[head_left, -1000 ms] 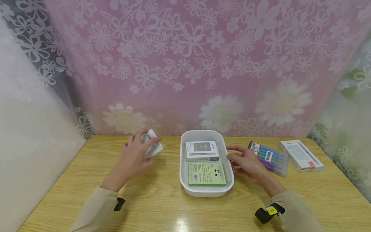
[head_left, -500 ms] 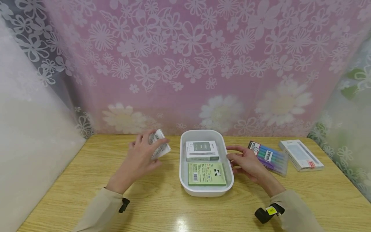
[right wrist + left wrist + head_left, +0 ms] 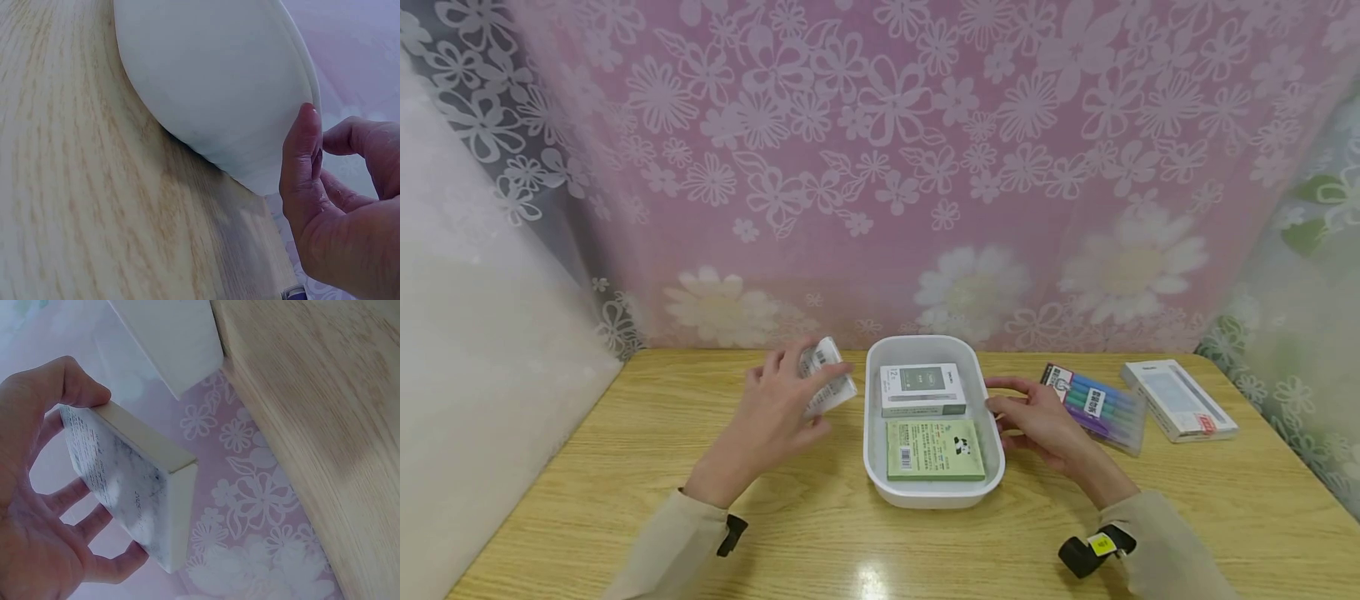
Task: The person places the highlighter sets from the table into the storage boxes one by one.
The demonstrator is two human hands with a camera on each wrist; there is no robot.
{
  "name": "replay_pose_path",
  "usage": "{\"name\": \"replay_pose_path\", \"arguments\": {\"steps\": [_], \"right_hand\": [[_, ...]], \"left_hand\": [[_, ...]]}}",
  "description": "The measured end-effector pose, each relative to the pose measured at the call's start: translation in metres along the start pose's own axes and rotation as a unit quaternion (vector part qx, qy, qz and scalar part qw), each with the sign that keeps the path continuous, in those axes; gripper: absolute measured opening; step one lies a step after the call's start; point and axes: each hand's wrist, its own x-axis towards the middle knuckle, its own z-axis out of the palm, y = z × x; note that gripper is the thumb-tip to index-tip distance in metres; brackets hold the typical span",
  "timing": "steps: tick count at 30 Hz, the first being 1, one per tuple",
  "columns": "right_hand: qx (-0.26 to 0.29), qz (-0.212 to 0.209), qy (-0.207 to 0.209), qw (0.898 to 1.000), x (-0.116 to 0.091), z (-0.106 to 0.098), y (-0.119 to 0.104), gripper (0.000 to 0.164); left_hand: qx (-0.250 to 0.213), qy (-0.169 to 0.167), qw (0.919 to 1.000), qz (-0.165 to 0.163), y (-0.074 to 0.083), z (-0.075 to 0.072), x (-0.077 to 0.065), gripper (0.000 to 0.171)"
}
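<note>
My left hand (image 3: 775, 408) holds a small white box (image 3: 829, 379) with grey marbled print, raised left of a white plastic tub (image 3: 934, 495). In the left wrist view the thumb lies on the box's edge, the other fingers on its far side. Inside the tub, a white and grey-green box (image 3: 922, 387) lies behind a green box (image 3: 936, 450) with a panda picture. My right hand (image 3: 1045, 421) touches the tub's right side, its fingers loosely bent. The right wrist view shows its thumb (image 3: 303, 137) against the outer wall near the rim.
Beside the right hand lies a clear pack of coloured pens (image 3: 1101, 407). A flat white box (image 3: 1180, 402) with a red label is farther right. The wooden table (image 3: 820, 533) ends at a pink floral curtain (image 3: 865, 167) behind; pale sheets hang on both sides.
My left hand has moved right with the white box, bringing it closer to the tub's left rim. The right hand and the tub have hardly moved.
</note>
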Motion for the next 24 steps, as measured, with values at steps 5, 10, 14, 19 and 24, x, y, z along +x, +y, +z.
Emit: {"name": "replay_pose_path", "arguments": {"steps": [5, 10, 14, 19, 24], "right_hand": [[0.002, -0.004, -0.005, 1.0, -0.001, 0.0, 0.0, 0.056], [0.005, -0.006, -0.008, 1.0, 0.0, -0.001, 0.001, 0.056], [0.006, -0.008, -0.009, 1.0, -0.001, -0.001, 0.001, 0.056], [0.007, -0.006, -0.009, 1.0, -0.001, -0.001, 0.001, 0.056], [0.006, -0.007, -0.01, 1.0, -0.001, -0.002, 0.001, 0.056]], "left_hand": [[-0.01, 0.009, 0.9999, 0.009, 0.006, 0.0, 0.002, 0.065], [-0.013, 0.007, 0.9997, 0.019, 0.011, 0.001, 0.003, 0.07], [-0.013, 0.003, 0.9996, 0.027, 0.015, 0.003, 0.004, 0.072], [-0.018, 0.0, 0.9991, 0.04, 0.021, 0.005, 0.006, 0.071], [-0.025, 0.004, 0.9985, 0.049, 0.025, 0.008, 0.008, 0.07]]}}
